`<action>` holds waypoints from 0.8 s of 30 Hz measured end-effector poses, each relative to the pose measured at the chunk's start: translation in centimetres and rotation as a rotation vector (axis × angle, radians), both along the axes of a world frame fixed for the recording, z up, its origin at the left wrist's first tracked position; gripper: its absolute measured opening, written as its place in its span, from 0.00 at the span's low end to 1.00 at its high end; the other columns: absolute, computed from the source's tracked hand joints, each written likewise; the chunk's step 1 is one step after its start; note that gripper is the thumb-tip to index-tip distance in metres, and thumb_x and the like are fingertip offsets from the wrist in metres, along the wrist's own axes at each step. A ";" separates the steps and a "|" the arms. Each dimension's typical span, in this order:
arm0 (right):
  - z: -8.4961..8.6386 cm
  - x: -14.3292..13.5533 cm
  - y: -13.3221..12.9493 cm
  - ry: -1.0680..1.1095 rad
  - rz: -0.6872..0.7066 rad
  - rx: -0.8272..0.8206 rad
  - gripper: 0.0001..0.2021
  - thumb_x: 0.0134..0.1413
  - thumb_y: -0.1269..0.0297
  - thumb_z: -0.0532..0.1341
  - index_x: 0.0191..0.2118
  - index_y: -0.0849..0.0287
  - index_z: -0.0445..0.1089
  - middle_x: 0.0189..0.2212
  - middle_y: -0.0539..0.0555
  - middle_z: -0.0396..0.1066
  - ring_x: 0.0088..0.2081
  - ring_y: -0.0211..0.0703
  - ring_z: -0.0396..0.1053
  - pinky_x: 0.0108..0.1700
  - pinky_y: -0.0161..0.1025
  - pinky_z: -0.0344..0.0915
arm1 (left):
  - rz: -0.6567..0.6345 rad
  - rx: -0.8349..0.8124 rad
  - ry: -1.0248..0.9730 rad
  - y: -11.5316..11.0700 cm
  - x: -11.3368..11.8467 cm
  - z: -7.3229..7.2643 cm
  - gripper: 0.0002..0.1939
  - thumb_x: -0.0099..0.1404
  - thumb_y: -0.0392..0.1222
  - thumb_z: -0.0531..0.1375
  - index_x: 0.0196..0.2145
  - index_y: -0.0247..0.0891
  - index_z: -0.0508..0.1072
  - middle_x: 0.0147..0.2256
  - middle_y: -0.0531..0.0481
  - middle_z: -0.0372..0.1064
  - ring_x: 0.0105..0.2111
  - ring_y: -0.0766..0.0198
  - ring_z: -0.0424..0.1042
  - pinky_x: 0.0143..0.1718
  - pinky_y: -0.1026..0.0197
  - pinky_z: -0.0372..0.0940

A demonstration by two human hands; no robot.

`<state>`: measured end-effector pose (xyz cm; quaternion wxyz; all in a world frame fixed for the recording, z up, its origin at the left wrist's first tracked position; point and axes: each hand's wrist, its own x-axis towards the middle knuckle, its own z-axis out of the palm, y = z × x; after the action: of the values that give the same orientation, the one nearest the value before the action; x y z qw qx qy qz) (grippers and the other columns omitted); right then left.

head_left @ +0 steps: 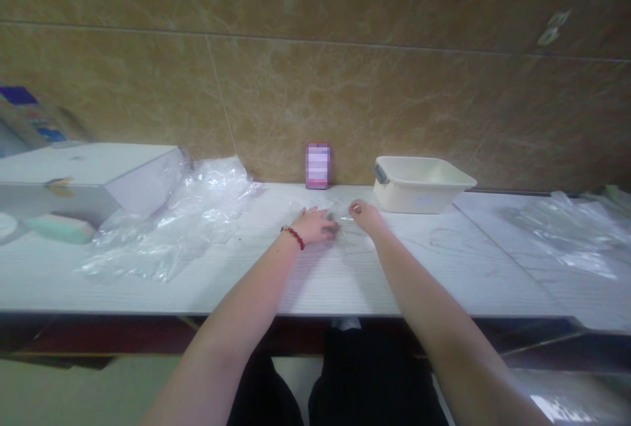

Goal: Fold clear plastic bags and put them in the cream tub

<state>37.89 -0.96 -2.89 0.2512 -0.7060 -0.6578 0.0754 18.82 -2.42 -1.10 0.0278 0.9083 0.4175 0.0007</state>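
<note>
Pale tabletop (pixel 345 284), left fingers (pixel 311 212) loosely spread, right fingers (pixel 354 208) pinched together on clear, glossy film (pixel 345 213) between both.

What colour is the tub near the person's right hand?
The tub is cream, with a grey clip at its left end, as the head view shows.

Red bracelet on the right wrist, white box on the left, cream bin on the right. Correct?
Wrong wrist: the head view shows the red bracelet on the wrist of the left hand. White box left, cream bin right: both stand.
</note>
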 end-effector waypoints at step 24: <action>0.7 -4.5 -1.9 0.156 0.288 0.126 0.16 0.38 0.73 0.56 0.38 0.56 0.59 0.24 0.47 0.70 0.28 0.35 0.66 0.30 0.31 0.58 | 0.541 -0.459 -1.048 2.3 2.2 -2.0 0.26 0.52 0.54 0.55 0.45 0.36 0.62 0.25 0.50 0.69 0.21 0.68 0.67 0.24 0.67 0.61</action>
<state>33.39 -2.82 -2.24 0.3317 -0.5793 -0.7342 0.1237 21.01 -0.13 -3.15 0.4215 0.6206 0.5529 0.3627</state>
